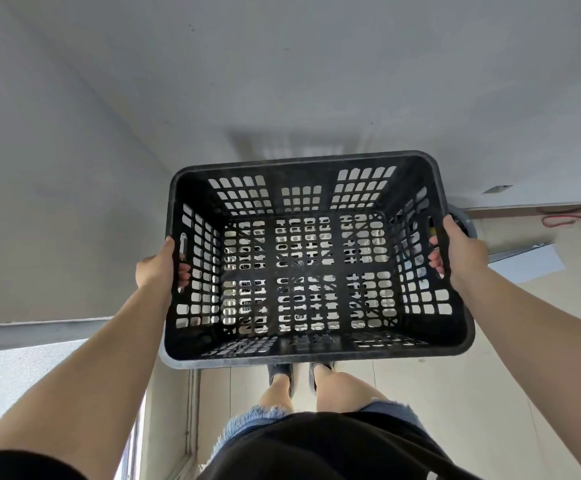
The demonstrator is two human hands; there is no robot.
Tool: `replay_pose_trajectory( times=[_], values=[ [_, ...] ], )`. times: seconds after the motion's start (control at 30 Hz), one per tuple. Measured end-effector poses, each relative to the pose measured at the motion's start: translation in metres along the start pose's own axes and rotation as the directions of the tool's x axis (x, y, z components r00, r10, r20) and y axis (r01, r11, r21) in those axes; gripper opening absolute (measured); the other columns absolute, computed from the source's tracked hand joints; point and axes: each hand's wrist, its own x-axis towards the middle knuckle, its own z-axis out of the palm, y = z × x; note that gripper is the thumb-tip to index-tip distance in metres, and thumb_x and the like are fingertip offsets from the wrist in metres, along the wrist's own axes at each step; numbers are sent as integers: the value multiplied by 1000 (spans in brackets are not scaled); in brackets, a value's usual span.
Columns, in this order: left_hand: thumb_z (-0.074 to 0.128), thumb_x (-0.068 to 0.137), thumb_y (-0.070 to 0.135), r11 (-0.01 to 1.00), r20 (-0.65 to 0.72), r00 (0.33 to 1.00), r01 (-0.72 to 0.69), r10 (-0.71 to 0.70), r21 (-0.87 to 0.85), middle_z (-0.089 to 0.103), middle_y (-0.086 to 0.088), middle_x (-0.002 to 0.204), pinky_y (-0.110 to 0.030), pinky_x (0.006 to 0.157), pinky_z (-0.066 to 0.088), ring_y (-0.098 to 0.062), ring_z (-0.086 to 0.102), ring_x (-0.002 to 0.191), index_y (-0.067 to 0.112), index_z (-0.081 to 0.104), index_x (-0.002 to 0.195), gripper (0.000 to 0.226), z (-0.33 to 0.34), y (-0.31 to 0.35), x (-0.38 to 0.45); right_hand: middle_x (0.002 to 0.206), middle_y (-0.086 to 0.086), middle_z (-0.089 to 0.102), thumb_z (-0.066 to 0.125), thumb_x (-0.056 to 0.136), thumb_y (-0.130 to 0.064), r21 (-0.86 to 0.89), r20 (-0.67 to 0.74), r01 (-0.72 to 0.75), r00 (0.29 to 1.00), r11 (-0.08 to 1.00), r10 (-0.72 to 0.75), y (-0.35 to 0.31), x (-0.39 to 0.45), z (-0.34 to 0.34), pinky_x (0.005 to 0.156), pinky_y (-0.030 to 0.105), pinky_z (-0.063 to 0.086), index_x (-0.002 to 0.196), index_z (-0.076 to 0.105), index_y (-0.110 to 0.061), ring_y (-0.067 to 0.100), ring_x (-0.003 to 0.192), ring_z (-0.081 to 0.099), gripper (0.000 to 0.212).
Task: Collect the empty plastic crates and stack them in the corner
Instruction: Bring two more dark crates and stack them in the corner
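Black short-sleeve top (320, 445), frayed blue denim shorts (257, 419), dark shoes (280, 370), bare arms & legs

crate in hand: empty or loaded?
Empty. The black crate shows only its bare perforated bottom; left hand and right hand grip its side handles.

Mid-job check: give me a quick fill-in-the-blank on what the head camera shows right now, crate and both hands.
1. The black plastic crate has ____ inside it.
2. The left hand and the right hand grip the crate by the ____ cut into its two short sides.
3. The person's two shoes show just below the crate's ____ rim.
4. A ____ cable lies on the floor at the far right.

Missing words: nothing; handle slots; near; red
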Motion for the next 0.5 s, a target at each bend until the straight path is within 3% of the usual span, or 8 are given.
replay_pose_trajectory(
  times=[0.13,0.3,0.5],
  values=[
    [57,91,45,998,27,998,55,-55,-18,59,-10,64,-33,50,46,-22,49,48,6,62,73,43,-2,-2,3,43,2,55,55,87,-59,-24,58,-21,998,999,23,-5,6,0,44,23,39,77,64,-9,17,43,48,52],
    [56,91,47,996,106,990,92,-90,-16,56,-13,64,-32,48,43,-23,47,47,4,61,79,44,-7,0,10,59,9,54,52,89,-58,-33,72,-22,997,999,24,-2,2,0,47,26,38,80,64,-9,19,48,46,50],
    [55,92,49,995,130,987,98,-96,-6,56,-11,65,-31,47,42,-22,47,48,6,61,81,45,-9,2,10,59,9,54,49,89,-61,-27,51,-22,998,999,23,3,1,1,46,25,39,83,64,-10,18,46,47,53]
  ],
)
